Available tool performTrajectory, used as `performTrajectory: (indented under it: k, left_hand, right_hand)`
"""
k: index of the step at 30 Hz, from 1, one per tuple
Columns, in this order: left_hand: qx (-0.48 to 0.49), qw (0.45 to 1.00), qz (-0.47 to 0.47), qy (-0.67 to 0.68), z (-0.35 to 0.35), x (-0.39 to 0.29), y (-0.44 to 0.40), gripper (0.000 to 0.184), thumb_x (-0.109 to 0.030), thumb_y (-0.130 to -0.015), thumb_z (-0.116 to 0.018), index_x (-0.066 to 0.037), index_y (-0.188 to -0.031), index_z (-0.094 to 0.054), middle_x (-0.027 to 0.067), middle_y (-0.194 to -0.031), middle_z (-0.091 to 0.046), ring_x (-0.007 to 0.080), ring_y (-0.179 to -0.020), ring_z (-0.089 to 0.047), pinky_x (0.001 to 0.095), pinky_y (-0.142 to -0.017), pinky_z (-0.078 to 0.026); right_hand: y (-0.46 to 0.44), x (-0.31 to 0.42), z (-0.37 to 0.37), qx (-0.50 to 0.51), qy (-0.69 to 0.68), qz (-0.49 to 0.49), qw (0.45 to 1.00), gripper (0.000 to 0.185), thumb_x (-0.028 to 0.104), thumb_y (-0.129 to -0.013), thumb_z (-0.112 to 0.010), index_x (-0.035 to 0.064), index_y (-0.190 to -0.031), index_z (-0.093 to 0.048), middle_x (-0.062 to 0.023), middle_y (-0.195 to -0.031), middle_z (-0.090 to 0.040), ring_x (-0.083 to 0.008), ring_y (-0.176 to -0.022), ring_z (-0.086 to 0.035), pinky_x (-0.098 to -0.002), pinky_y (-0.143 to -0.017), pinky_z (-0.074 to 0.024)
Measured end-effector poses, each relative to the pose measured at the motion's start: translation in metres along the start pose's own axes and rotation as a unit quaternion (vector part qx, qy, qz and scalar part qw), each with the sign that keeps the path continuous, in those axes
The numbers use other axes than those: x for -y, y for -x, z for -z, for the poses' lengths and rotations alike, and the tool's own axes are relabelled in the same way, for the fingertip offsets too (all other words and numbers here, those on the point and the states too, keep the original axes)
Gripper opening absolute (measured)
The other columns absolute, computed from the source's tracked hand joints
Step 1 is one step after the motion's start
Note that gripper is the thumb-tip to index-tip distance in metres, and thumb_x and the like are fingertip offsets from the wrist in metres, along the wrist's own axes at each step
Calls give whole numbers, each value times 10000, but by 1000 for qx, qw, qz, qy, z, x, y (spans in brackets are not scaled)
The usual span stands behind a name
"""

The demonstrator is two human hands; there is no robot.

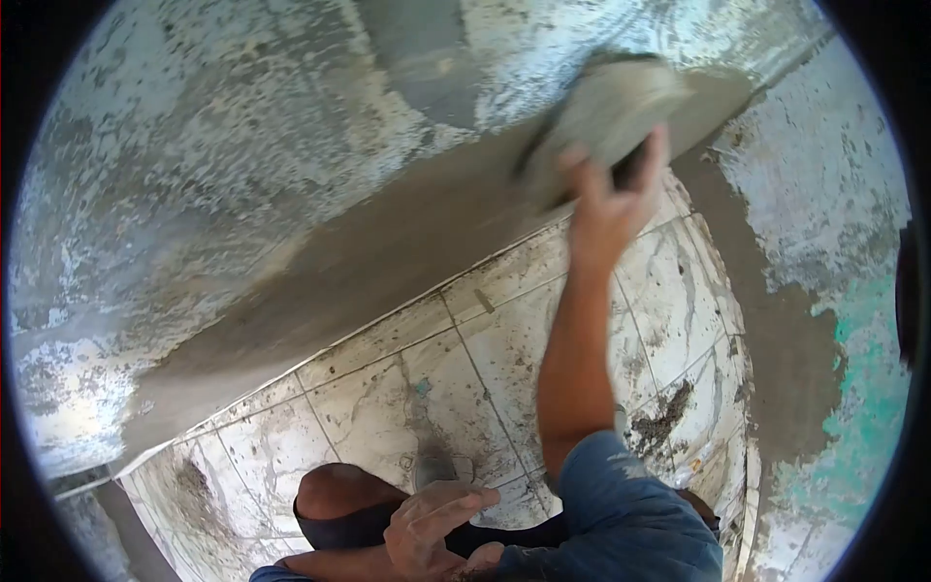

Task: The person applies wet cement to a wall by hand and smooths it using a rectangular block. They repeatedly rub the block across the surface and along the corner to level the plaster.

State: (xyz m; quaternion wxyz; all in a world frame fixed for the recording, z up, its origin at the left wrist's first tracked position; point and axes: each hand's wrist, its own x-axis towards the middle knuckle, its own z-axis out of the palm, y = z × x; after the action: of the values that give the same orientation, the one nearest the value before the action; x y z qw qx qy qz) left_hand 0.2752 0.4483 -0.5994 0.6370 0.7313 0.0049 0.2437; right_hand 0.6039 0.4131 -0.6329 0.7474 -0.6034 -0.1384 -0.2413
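Observation:
My right hand (611,209) reaches up to the wall with its fingers wrapped round the handle side of a plastering float (621,107). Motion smears the float, and its handle is mostly hidden. It lies against or very close to a band of wet grey plaster (388,257) along the foot of the wall. Down by my lap, my left hand (436,524) is dusty and loosely bent, its fingers stretched out to the right. Nothing shows in it.
Dirty white floor tiles (388,403) run below the plaster band. Dark crumbled debris (662,415) lies on them at the right. A patchy side wall (824,184) meets the main wall (223,145) at the upper right corner. My bent knee (335,492) is close by.

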Motion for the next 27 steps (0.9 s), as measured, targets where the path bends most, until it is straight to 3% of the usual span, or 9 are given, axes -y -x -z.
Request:
performTrajectory:
  k: [3, 8, 10, 12, 14, 21, 25, 26, 27]
  left_hand:
    - [-81, 991, -65, 84, -16, 32, 24, 571, -115, -774, -785, 48, -1245, -506, 254, -923, -675, 305, -806, -684, 380, -730, -552]
    - [14, 999, -6, 46, -14, -6, 1, 546, -109, -770, -789, 42, -1222, -523, 250, -915, -676, 309, -802, -683, 386, -705, -557]
    - [38, 998, 4, 44, -12, -11, -1, 539, -107, -769, -790, 41, -1216, -527, 249, -913, -676, 310, -801, -682, 387, -699, -558]
    - [-25, 999, 6, 34, -16, -14, 3, 514, -120, -782, -783, 40, -1200, -530, 237, -889, -682, 301, -775, -682, 386, -672, -562]
    - [-38, 998, -5, 40, -15, -15, 4, 499, -127, -789, -777, 43, -1188, -531, 227, -864, -684, 292, -757, -683, 381, -661, -564]
    - [13, 999, 42, -22, 6, -23, 15, 349, -177, -882, -703, 23, -1142, -582, 214, -1065, -646, 256, -852, -656, 339, -689, -529]
    - [110, 987, 115, -22, 16, -13, 18, 406, -138, -850, -727, 35, -1171, -548, 202, -1054, -649, 230, -848, -651, 304, -635, -528]
    - [131, 984, 114, -38, 15, -10, 20, 432, -130, -837, -733, 32, -1187, -539, 194, -1045, -649, 230, -837, -649, 304, -630, -530]
    - [151, 981, 112, -55, 12, -8, 20, 459, -122, -825, -740, 30, -1203, -529, 186, -1035, -649, 229, -827, -647, 305, -625, -531]
  right_hand:
    - [114, 27, -54, 186, 31, 196, 962, 790, 501, -683, -787, 8, -1257, -560, -154, -1213, -546, -323, -1064, -565, -443, -899, -449]
    - [209, 50, -68, 391, 1, 229, 891, 826, 332, -554, -811, 87, -1303, -566, -97, -1297, -554, -257, -1103, -536, -439, -929, -397]
    - [154, 33, -41, 352, -88, 169, 916, 809, 323, -605, -860, 33, -1294, -551, -166, -1307, -535, -299, -1153, -516, -446, -960, -397]
    - [74, 16, 6, 166, 103, 226, 954, 830, 141, -717, -772, -12, -1418, -354, -198, -1373, -441, -306, -1182, -506, -450, -1009, -415]
    - [-13, 22, 29, 19, 20, 52, 998, 742, -53, -768, -679, -69, -1418, -320, -185, -1343, -472, -254, -1168, -519, -339, -1001, -428]
    - [-29, 8, 6, -6, -38, 26, 999, 736, 9, -782, -706, -93, -1402, -325, -201, -1318, -497, -271, -1150, -537, -348, -1002, -427]
    - [101, 23, -45, 224, 1, 205, 953, 853, 287, -614, -864, -58, -1294, -482, -210, -1232, -523, -306, -1073, -567, -391, -936, -462]
    - [136, 32, -55, 357, 62, 57, 930, 726, 349, -632, -844, -11, -1202, -574, -180, -1203, -561, -279, -1101, -545, -392, -924, -443]
    - [152, 40, -73, 335, 70, 170, 924, 590, 561, -708, -671, 75, -1039, -635, -136, -1016, -631, -328, -904, -598, -475, -845, -432]
